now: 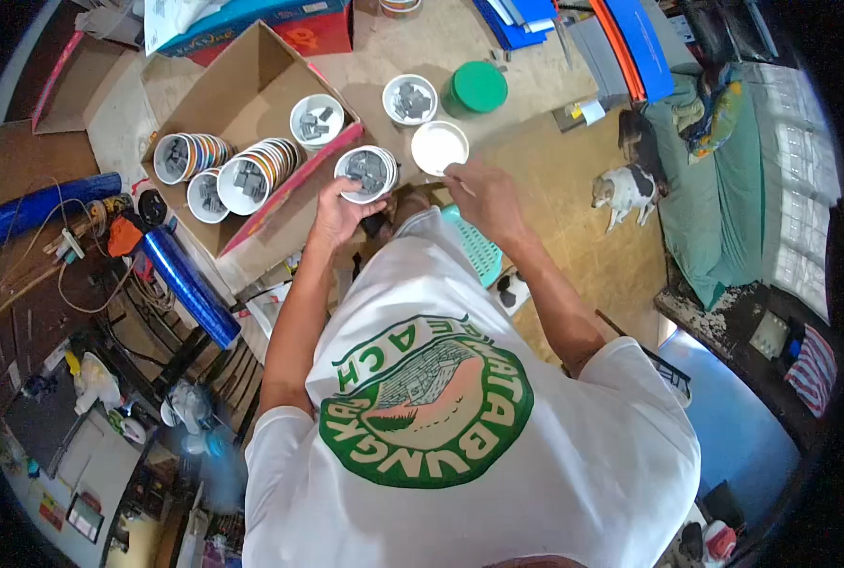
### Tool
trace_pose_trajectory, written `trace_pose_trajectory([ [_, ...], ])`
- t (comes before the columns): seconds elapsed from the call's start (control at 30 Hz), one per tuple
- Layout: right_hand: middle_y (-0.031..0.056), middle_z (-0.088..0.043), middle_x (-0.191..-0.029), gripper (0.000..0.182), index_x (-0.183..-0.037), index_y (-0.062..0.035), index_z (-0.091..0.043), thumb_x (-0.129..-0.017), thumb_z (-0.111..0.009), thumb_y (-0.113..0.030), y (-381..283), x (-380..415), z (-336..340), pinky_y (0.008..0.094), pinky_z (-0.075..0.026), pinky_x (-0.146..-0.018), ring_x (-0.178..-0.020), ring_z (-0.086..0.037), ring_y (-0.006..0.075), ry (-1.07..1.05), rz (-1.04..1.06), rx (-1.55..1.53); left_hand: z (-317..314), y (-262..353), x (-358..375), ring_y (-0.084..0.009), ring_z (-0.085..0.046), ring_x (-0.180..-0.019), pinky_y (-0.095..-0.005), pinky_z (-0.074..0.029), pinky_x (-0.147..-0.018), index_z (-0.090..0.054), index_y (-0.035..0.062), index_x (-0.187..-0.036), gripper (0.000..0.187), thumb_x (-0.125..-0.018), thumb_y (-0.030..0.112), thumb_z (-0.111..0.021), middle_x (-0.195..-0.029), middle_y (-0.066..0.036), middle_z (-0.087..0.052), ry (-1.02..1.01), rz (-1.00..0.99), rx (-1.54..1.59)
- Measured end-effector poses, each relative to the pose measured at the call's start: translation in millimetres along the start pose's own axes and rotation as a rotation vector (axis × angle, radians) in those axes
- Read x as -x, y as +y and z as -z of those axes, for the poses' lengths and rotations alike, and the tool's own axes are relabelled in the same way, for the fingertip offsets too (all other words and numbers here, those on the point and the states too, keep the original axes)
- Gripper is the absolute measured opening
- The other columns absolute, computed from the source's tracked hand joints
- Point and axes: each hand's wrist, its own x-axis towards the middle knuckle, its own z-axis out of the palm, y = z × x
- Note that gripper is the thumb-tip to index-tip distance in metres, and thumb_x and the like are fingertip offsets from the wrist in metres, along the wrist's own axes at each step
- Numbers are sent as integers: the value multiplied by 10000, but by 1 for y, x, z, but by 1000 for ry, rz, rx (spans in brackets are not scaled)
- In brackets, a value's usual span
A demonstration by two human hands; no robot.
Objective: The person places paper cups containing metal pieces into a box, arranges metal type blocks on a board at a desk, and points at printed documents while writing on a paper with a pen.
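Observation:
My left hand [343,210] is closed around a white cup [367,174] filled with small dark grey pieces; more cup rims show beneath it, like a stack. My right hand [483,199] pinches the near edge of a round white cup [440,148], with nothing dark visible inside. Just beyond the two hands stands another white cup [409,99] of grey pieces. Beside that one is a tub with a green lid [477,88]. A cup of grey pieces [317,121] sits at the right end of the cardboard box.
Inside the open cardboard box [251,71] lie stacked cups [251,180] with grey pieces. Blue folders [635,47] rest at the table's far right. A teal plastic stool [474,248] is below my right arm. A white-and-black dog [627,192] stands on the floor.

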Motion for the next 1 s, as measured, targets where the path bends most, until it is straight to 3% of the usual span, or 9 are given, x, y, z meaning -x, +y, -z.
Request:
trace_pose_trajectory([
  [0.13,116,-703,-932,175,-1085,-104,-699,-935,-674,-191,19,0,-28,432,-523,-736,-813,-653,330,7,107,194,-6,22,2,-377,-677,-1115,-522,-556,-973,-542,38,-1443,663,-794,166,-590,-1328,-195,-670,-111,-104,163],
  [0.3,116,-694,-915,151,-1076,-113,-697,-950,-646,-179,23,-44,-72,436,-521,-733,-808,-648,340,23,185,-22,-16,68,13,-386,-616,-1245,-545,-530,-1050,-470,0,-1485,791,-736,201,-625,-1424,-223,-590,-64,-204,237],
  [0.57,117,-718,-891,178,-1096,-59,-732,-936,-703,-131,-20,-135,-151,393,-536,-704,-772,-671,321,-1,305,23,33,155,31,-420,-637,-1207,-554,-540,-1011,-518,-25,-1428,711,-743,159,-581,-1359,-250,-632,-75,-304,319],
  [0.63,123,-717,-893,201,-1129,-67,-733,-940,-704,-130,-17,-118,-160,389,-534,-688,-753,-667,308,-11,306,42,34,138,52,-442,-626,-1224,-561,-538,-1019,-506,-33,-1435,734,-728,152,-575,-1372,-266,-618,-67,-300,324],
  [0.67,123,-717,-893,201,-1129,-67,-733,-940,-704,-130,55,-29,-182,389,-534,-688,-753,-667,308,-26,311,1,36,22,60,-442,-626,-1224,-561,-538,-1019,-506,-33,-1435,734,-728,152,-575,-1372,-266,-618,-25,-309,311],
  [0.8,115,-702,-904,297,-1253,-94,-704,-959,-692,-133,39,-31,-178,367,-523,-647,-712,-647,255,-196,50,-254,19,23,83,-478,-613,-1234,-571,-534,-1028,-483,-39,-1456,789,-696,154,-579,-1391,-278,-600,-27,-363,333],
  [1.0,89,-689,-929,415,-1379,-129,-648,-969,-697,-163,30,-25,-153,342,-512,-627,-693,-620,204,-231,-10,-216,27,15,107,-472,-564,-1307,-580,-521,-1051,-439,-13,-1495,843,-723,271,-621,-1429,-263,-557,37,-370,226],
])
